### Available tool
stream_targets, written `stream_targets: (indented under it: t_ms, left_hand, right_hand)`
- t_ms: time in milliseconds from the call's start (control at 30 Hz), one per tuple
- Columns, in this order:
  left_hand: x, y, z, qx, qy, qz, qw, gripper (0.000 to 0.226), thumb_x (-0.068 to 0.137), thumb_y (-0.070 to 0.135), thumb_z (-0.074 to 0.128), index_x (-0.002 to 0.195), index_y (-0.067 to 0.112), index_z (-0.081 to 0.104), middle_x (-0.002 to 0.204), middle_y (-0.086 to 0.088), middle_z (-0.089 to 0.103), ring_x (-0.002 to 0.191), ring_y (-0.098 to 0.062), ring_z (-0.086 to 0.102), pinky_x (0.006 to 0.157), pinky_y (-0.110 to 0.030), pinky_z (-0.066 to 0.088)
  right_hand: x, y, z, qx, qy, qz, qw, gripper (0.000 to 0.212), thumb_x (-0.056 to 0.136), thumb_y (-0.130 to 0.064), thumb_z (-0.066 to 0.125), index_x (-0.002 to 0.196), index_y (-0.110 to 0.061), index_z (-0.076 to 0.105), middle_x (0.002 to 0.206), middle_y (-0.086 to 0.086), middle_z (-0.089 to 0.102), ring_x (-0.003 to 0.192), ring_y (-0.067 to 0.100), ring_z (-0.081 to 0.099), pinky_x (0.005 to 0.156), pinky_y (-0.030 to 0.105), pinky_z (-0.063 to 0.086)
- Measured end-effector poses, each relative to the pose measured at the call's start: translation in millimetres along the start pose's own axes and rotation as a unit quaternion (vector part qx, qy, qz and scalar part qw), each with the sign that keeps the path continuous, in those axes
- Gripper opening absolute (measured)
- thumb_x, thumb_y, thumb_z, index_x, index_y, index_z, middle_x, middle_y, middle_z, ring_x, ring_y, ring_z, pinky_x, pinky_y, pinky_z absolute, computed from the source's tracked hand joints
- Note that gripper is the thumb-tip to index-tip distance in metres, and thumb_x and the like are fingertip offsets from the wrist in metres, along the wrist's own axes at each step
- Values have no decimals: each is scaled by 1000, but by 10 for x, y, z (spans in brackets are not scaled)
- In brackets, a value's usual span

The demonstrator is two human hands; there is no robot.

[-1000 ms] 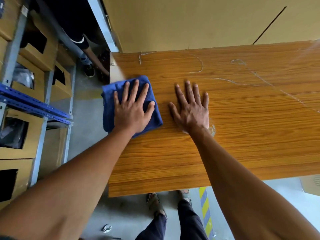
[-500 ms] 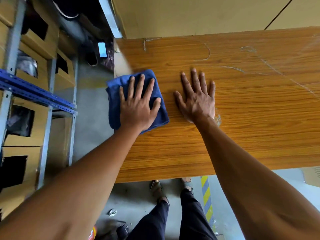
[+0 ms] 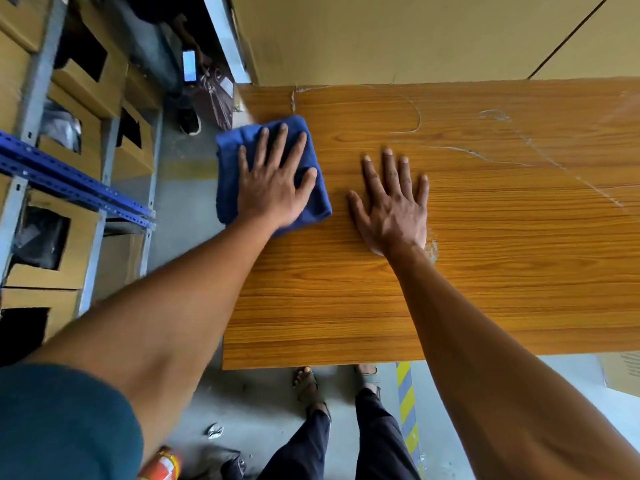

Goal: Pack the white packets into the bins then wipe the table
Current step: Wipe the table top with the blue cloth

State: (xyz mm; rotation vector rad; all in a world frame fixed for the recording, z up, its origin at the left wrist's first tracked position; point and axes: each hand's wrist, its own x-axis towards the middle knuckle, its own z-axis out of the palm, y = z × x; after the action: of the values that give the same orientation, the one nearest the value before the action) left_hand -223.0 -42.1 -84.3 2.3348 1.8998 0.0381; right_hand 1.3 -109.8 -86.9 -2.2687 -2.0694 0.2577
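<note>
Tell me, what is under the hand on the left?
A folded blue cloth lies under the left hand, pressed flat on the wooden table. The cloth's left edge hangs past the table's edge. The table surface beneath the cloth is covered.

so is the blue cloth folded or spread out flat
Folded: the blue cloth shows doubled, rounded edges under the left hand at the table corner.

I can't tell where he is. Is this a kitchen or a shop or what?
Probably a storeroom or small warehouse. A metal rack holds open cardboard bins, and the left hand presses a blue cloth on a plain wooden table.
</note>
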Motion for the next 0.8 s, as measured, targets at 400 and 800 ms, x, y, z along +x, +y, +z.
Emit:
stream_targets:
  t_ms: [400, 800]
  left_hand:
    - [268, -65, -44, -12, 19, -52, 998, 75, 101, 73, 17, 168, 41, 13, 178, 5, 7, 164, -27, 3, 127, -66, 5]
    - [-450, 122, 55, -4, 38, -11, 999, 71, 104, 67, 28, 168, 35, 22, 177, -1, 15, 163, -31, 11, 126, -66, 11]
  right_hand:
    - [1, -16, 0, 7, 4, -4, 1000, 73, 104, -73, 9, 167, -39, -4, 176, -2, -11, 162, 24, -10, 128, 59, 2]
    - [27, -16, 4, 11, 12, -3, 1000, 71, 105, -70, 12, 168, -39, 1, 177, -2, -6, 163, 25, -6, 128, 60, 4]
